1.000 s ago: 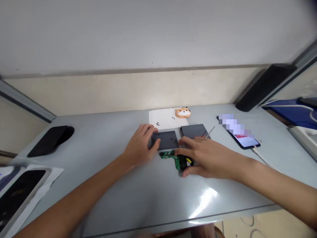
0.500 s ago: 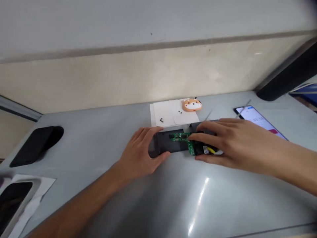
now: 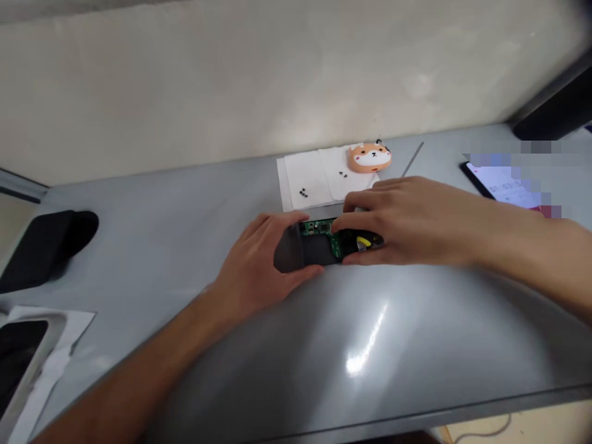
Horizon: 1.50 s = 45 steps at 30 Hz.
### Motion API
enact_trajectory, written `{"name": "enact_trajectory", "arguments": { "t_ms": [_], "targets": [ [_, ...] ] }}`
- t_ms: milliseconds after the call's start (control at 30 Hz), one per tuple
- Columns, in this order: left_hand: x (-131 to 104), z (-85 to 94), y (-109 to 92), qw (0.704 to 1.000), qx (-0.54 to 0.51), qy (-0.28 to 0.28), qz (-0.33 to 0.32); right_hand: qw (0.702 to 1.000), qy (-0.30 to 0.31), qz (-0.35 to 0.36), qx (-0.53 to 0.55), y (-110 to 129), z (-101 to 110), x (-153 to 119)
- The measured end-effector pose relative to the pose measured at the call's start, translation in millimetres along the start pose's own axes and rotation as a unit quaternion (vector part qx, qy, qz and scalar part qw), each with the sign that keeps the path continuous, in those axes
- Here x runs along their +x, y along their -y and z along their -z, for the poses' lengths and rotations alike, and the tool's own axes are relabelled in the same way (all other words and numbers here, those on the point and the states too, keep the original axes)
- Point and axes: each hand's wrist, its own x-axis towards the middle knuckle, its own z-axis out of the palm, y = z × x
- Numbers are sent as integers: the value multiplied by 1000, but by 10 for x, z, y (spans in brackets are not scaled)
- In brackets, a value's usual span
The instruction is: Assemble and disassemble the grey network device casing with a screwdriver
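A dark grey casing (image 3: 288,251) lies on the table, its left end between the thumb and fingers of my left hand (image 3: 252,265). Over its right part, my right hand (image 3: 411,216) holds a black assembly (image 3: 349,242) with a yellow and silver piece (image 3: 363,242) on it. A green circuit board (image 3: 319,227) extends left from this assembly along the casing's far side. One finger of my right hand touches the board near its corner. My right fingers hide the casing's right end.
Beyond the casing, white paper (image 3: 305,172) carries several small black screws (image 3: 303,193) and an orange dog-faced case (image 3: 370,158). A thin metal rod (image 3: 412,159) lies beside it. A phone (image 3: 502,185) is at right. Black objects (image 3: 41,250) and a paper-lined tray (image 3: 55,333) are at left.
My right hand has moved left with the black assembly, so the circuit board now sits farther over the casing, close to my left fingers. The camera view has tilted down.
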Motion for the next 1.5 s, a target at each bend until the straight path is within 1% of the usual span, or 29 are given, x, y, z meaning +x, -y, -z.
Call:
{"name": "enact_trajectory", "arguments": {
  "t_ms": [33,67,133,200,300,433,600,700,767,900,1000,1133,1200,1267,1333,1400,1467,1500],
  "targets": [
    [-9,2,-10,1000,-3,-2,-7,995,84,51,-8,-1,7,16],
    [-17,5,-23,1000,-4,-3,-13,988,130,83,-19,0,24,25],
    [-26,12,-46,1000,0,2,-13,982,155,106,-29,3,67,16],
    [-23,16,-58,1000,6,14,-5,981,150,116,-41,-4,96,-24],
    [-12,13,-50,1000,14,23,-1,980,145,117,-63,-36,84,-95],
    [-12,-1,-26,1000,20,19,-4,987,111,104,-57,-55,29,-153],
    [-20,-12,-9,999,24,4,-23,987,76,125,-62,10,12,-218],
    [-20,-5,-10,999,24,4,-39,987,74,128,-70,15,3,-249],
    [-22,3,-17,999,26,12,-37,985,74,136,-71,-6,-7,-260],
    [-30,5,-26,999,33,24,-18,977,57,188,-84,-65,-25,-269],
    [-33,-7,-17,999,29,22,-35,971,49,214,-99,-67,-26,-274],
    [-24,-24,12,997,32,9,-70,969,72,206,-113,-9,-12,-284],
    [-27,-31,30,996,38,2,-84,971,73,198,-110,6,22,-296],
    [-43,-38,45,994,52,-10,-98,977,49,183,-94,-8,109,-312],
    [-70,-43,50,990,73,-29,-117,984,-6,165,-63,-45,270,-324],
    [-87,-49,33,984,96,-48,-143,983,-93,159,-26,-82,487,-324],
    [-73,-65,-21,976,118,-58,-172,967,-203,152,3,-94,695,-307],
    [-50,-81,-66,972,127,-63,-187,955,-266,132,17,-86,770,-291]
  ]
}}
